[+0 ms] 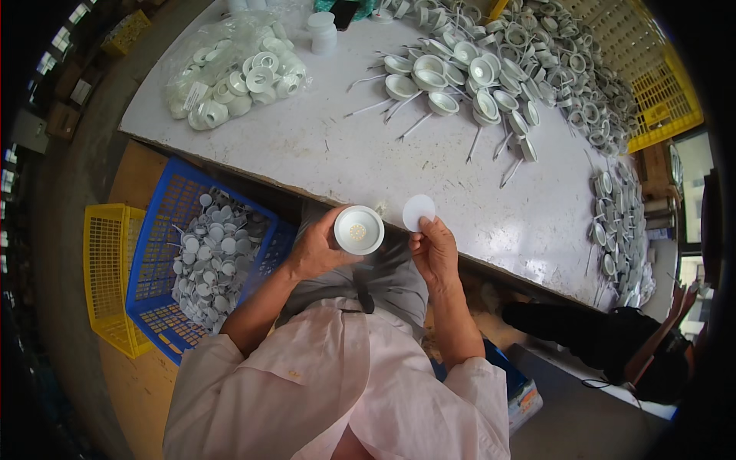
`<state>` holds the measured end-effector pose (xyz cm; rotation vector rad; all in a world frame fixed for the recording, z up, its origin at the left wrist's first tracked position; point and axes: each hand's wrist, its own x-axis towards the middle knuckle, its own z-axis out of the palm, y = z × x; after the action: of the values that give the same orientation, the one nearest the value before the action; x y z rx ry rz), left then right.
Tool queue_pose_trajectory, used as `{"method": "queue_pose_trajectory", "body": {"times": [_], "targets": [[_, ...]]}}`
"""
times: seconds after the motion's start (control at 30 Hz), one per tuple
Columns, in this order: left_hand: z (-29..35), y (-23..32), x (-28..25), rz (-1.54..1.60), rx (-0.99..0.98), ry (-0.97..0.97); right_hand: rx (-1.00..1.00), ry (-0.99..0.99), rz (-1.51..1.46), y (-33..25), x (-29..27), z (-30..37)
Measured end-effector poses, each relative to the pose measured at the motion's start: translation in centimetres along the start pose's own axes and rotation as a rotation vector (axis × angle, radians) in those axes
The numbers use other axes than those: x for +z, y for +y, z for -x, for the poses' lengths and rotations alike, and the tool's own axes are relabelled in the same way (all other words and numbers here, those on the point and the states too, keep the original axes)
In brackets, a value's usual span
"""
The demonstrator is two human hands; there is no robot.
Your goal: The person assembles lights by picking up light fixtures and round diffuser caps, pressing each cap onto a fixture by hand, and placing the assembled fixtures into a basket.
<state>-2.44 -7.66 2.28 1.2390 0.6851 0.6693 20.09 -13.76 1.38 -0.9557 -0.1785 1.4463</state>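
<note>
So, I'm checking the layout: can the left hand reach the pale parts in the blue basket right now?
Probably yes: the pale parts lie uncovered in the blue basket on that side, though the left hand is holding a white cup-shaped housing.

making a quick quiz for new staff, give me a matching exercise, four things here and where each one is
1. white cup
2. thin white disc
3. blue basket
4. clear bag

A. on the table
B. in the right hand
C. beside a yellow basket
D. in the left hand

Pairs: 1-D, 2-B, 3-C, 4-A
</note>
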Motion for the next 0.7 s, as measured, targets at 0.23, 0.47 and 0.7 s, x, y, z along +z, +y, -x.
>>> {"method": "queue_pose_trajectory", "body": {"times": [0.23,0.47,0.7], "targets": [[0.0,0.6,0.2,-0.061,-0.015,0.027,0.017,0.017,-0.054,0.2,0.1,0.4],[0.0,0.8,-1.3,-0.125,0.114,0.175,-0.691,0.07,0.602,0.6,1.8,3.2],[0.3,0.9,-2.6,-0.122,0.199,0.306,-1.56,-0.059,0.97,-2.6,4.2,6.2]]}}
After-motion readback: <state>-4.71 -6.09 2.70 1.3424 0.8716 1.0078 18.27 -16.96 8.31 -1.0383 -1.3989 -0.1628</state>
